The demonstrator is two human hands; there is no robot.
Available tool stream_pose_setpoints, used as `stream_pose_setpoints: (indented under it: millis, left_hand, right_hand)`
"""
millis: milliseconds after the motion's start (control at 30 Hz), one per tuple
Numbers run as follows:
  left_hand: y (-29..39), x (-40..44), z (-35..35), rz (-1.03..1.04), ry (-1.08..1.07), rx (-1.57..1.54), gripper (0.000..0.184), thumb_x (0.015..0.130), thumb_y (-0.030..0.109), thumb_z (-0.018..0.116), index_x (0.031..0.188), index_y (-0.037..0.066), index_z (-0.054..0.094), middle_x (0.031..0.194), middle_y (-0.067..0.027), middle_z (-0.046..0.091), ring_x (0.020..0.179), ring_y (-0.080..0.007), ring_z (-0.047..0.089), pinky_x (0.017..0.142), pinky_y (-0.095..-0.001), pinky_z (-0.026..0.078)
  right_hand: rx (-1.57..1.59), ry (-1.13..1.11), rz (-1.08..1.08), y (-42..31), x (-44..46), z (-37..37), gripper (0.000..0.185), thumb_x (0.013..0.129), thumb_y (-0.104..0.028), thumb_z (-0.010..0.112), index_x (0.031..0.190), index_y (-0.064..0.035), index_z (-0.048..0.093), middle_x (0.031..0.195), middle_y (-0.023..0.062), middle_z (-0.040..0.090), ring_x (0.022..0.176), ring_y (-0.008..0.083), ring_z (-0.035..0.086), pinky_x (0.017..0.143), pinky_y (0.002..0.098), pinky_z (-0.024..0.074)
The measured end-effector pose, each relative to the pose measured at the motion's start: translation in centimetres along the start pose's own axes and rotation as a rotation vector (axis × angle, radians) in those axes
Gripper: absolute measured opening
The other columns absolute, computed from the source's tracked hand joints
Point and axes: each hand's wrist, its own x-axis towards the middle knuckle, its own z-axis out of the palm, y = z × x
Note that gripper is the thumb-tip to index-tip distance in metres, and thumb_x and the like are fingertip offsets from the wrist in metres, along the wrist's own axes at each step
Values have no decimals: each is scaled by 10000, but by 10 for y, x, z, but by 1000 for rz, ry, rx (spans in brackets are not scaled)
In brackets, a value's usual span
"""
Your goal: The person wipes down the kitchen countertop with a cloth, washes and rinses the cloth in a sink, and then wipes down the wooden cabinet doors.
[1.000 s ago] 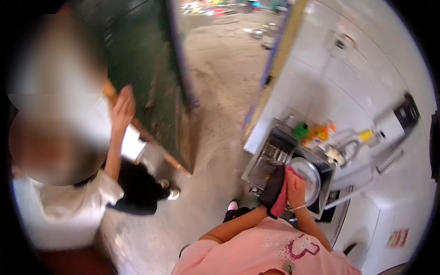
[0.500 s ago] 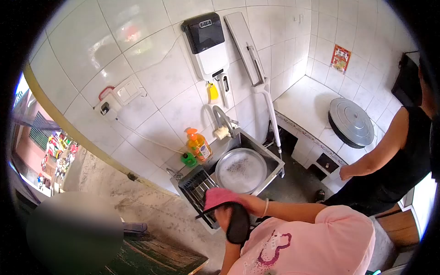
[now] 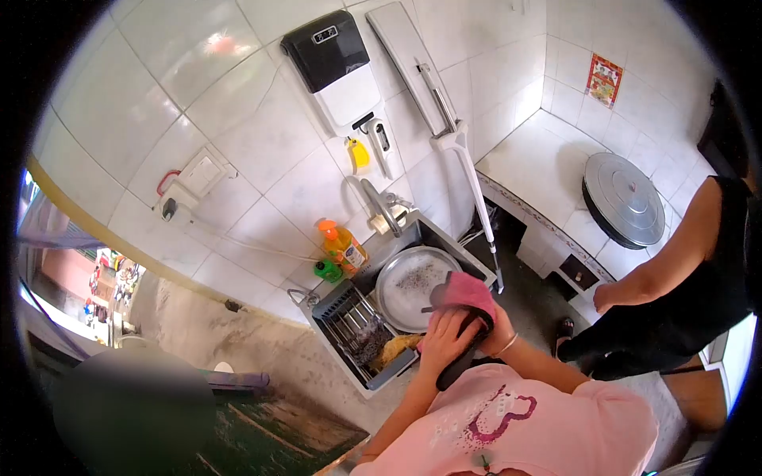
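Pink cloth item in front of sudsy basin, near slatted rack

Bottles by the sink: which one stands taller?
The orange bottle with the orange top; the green bottle beside it is clearly shorter.

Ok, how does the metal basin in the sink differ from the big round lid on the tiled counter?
The metal basin sits down in the sink; the round lid is on the tiled counter. The basin is open, showing whitish contents; the lid is closed on top. The basin is partly hidden by the pink-and-black cloth; the lid's top is unobstructed. Both look round and grey.
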Motion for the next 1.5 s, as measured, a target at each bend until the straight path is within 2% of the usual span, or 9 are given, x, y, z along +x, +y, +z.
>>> stream_pose_setpoints:
  millis: [133,267,467,700,867,1033,1200,1300,1500]
  left_hand:
    - [28,34,4,6,31,-91,273,745,123,607,1009,150,673,1149,-72,554,1091,-279,550,956,-441,434]
    - [47,62,9,-32,-85,-244,370,683,60,645,1043,147,656,1136,-77,550,1095,-303,533,977,-466,422]
    - [35,94,4,-136,-84,-226,404,727,-19,600,1091,152,645,1148,-85,555,1103,-311,532,1015,-472,401]
    - [-41,143,-24,-136,102,-87,343,740,-4,607,1063,100,658,1046,-124,613,980,-333,560,845,-449,442]
    - [-125,209,-61,-169,188,12,335,775,13,601,1101,76,640,1060,-134,614,994,-327,559,859,-427,443]
    - [-205,281,-66,-205,447,18,454,864,52,546,1313,44,475,1023,-98,623,946,-257,576,842,-361,453]
    - [-232,326,-69,-495,423,-519,707,925,60,509,1496,115,95,835,-72,640,613,-61,528,588,-197,453]
    - [-243,340,-68,-506,398,-442,731,930,68,501,1503,134,50,750,-70,636,471,-44,445,446,-174,380]
    - [-258,348,-64,-593,395,-271,714,943,93,498,1504,144,59,689,-59,635,438,-39,429,386,-182,332]
  right_hand:
    - [59,-121,-92,-38,-11,-22,480,951,-437,377,1244,-103,557,1202,75,612,1092,233,573,988,382,429]
    - [20,14,-352,-83,-27,-22,501,921,-418,430,1275,-82,542,1273,80,578,1164,261,541,1027,396,401]
    - [18,-53,-354,-134,-36,-67,500,924,-416,426,1284,-87,537,1266,92,583,1157,282,544,1007,422,416]
    - [110,41,-291,-144,-16,-83,487,945,-424,394,1281,-101,534,1250,96,591,1161,293,544,998,445,426]
    - [22,3,-411,-144,16,-76,497,937,-415,407,1284,-81,532,1271,96,577,1168,291,536,1013,443,410]
    - [87,49,-407,-155,36,-70,497,934,-405,420,1281,-67,530,1266,102,577,1151,306,545,1001,442,419]
    - [129,225,-384,-169,61,-49,474,935,-404,426,1252,-74,547,1208,99,608,1101,312,574,966,450,448]
    - [57,224,-373,-178,81,-45,412,943,-363,438,1227,-91,562,1183,91,616,1053,290,598,902,434,489]
    - [-40,212,-332,-204,140,-50,358,955,-298,437,1231,-101,554,1175,68,612,1048,253,593,904,409,487]
